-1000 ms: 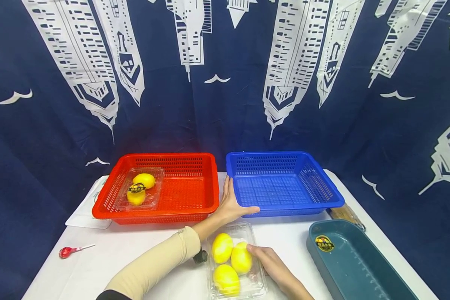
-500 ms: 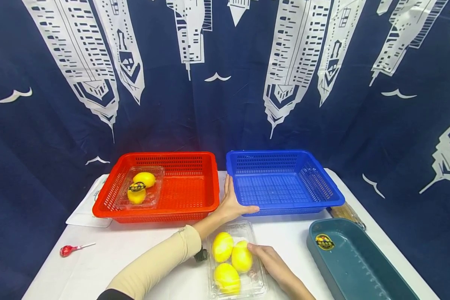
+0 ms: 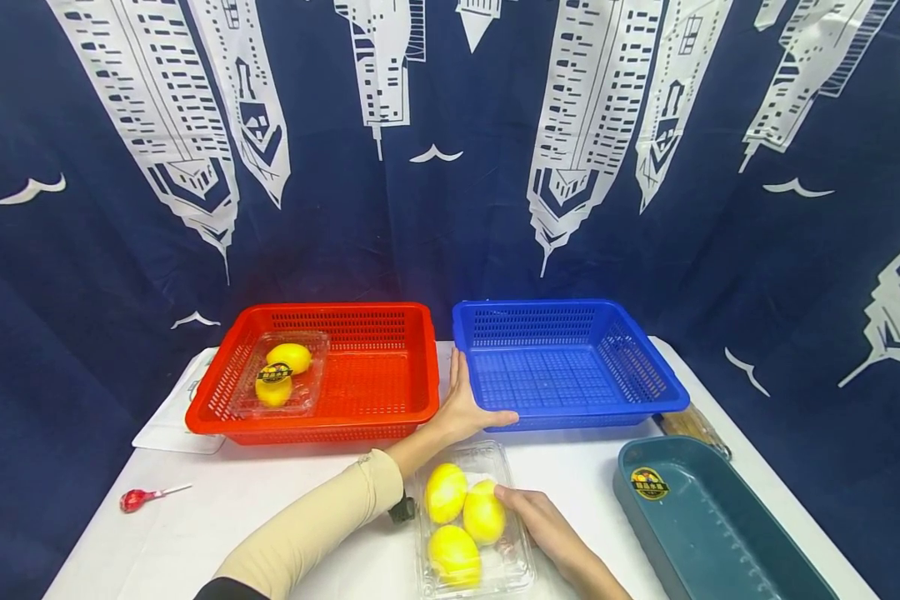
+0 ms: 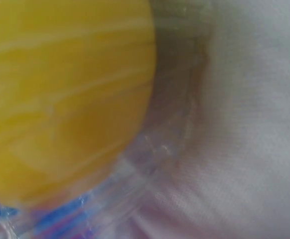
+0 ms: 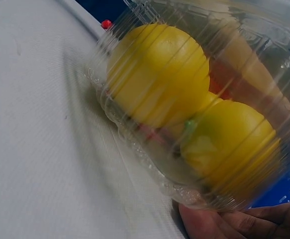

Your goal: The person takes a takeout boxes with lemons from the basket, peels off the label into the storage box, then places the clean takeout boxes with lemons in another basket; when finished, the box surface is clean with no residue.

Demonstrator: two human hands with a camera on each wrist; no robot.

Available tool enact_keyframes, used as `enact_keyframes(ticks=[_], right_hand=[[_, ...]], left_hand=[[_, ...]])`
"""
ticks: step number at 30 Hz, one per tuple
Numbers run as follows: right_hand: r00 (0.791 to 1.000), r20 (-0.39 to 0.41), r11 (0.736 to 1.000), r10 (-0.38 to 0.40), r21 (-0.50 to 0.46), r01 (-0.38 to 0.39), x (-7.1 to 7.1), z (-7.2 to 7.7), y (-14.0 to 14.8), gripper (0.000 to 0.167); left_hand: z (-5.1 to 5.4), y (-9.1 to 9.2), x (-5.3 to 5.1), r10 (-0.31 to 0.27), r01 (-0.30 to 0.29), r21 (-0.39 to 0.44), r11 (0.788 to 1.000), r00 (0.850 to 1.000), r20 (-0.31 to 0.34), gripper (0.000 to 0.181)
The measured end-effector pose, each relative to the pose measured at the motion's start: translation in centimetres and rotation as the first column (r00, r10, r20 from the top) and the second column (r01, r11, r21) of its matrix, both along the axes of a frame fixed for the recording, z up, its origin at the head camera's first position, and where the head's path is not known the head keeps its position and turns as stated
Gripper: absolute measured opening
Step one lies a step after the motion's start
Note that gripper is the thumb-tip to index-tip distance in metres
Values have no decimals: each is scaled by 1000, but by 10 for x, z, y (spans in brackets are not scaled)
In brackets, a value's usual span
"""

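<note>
Left hand, centre, fingers straight against a blue rectangular plastic basket, right hand, lower centre, grips a clear plastic box of three oval yellow lemons

Clamshell box: clear glossy plastic, ribbed. Blue basket: perforated plastic. Tablecloth: matt cloth.

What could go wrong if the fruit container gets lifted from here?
1. The right hand is at the right side of the clear container; lifted from there alone, it could tip and the three yellow fruits might roll.
2. In the head view the left forearm covers the container's far left corner, so a rising container might bump it.
3. The left hand is at the blue basket's near left corner; a jolt could shift the basket.
</note>
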State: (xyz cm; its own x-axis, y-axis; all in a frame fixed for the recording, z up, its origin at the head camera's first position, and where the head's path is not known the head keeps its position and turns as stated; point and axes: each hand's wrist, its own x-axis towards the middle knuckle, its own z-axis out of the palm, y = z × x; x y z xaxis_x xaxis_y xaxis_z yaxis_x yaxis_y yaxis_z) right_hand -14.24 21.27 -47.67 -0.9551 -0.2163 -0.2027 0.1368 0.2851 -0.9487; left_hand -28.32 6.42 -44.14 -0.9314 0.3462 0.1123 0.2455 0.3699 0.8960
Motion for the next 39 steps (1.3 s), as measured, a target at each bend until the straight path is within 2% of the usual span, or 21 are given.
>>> enact_keyframes(ticks=[9,16,18,24,26,32,39], right_hand=[[1000,1,1000,5,13,-5,1,4,-1,53],[996,87,992,33,-124,-23,6,6,-3,56],[994,100,990,31,-137,-18,7,7,-4,57],[994,106,996,-5,-90,14,11,9,-3,49],[995,103,996,9,-94,1,13,10,-1,47],[993,93,994,70,-94,-61,20,18,11,52],[988,152,999,39,-29,-35,29,33,25,61]], left_hand=[[0,-1,0,-2,2,12,1000,1000,6,135],[0,-1,0,-15,15,11,1000,1000,10,136],[1,-1,0,-19,19,12,1000,1000,15,135],[2,-1,1,-19,19,-1,1000,999,33,136],[2,-1,1,-18,18,-4,1000,999,33,136],[2,-2,0,-17,17,-2,1000,999,30,135],[2,-1,1,-9,9,12,1000,1000,20,134]])
